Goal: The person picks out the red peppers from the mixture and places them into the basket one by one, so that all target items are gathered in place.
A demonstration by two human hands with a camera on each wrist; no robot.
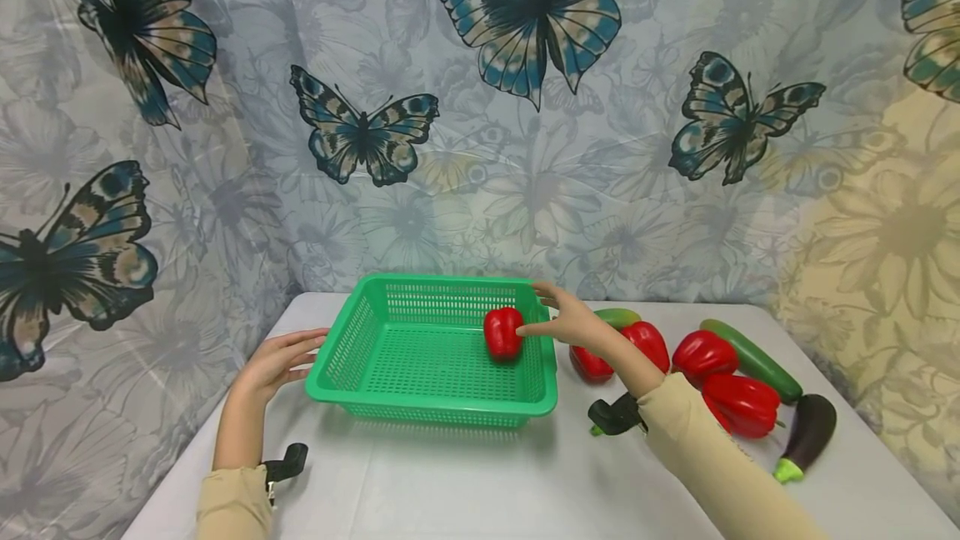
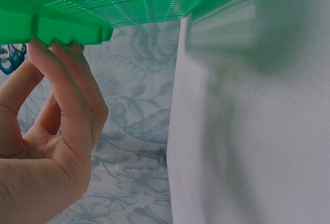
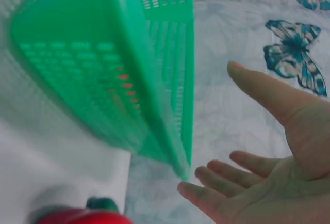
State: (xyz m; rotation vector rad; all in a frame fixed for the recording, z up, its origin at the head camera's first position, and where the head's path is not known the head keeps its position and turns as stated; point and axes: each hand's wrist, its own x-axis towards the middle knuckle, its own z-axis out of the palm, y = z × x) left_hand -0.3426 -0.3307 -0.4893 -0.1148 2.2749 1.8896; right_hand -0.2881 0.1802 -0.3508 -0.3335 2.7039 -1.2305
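Your left grip [image 1: 279, 363] is loosely spread, fingertips touching the rim of the green basket [image 1: 431, 408], perhaps to steady it. Inside, near its right wall, lies one red pepper [image 1: 502, 335], probably safe from rolling. Your right grip [image 1: 567, 323] is spread beside that wall, pinching nothing.

Open drop from above into the left and middle of the green basket [image 1: 435, 408]; red pepper [image 1: 502, 333] fills part of its right end, right hand [image 1: 573, 319] at that rim. Left hand [image 1: 281, 361] blocks the left rim. I see free table [image 1: 412, 482] along the front. Right side's crowded: loose peppers [image 1: 742, 405], cucumber [image 1: 753, 361], eggplant [image 1: 808, 433].
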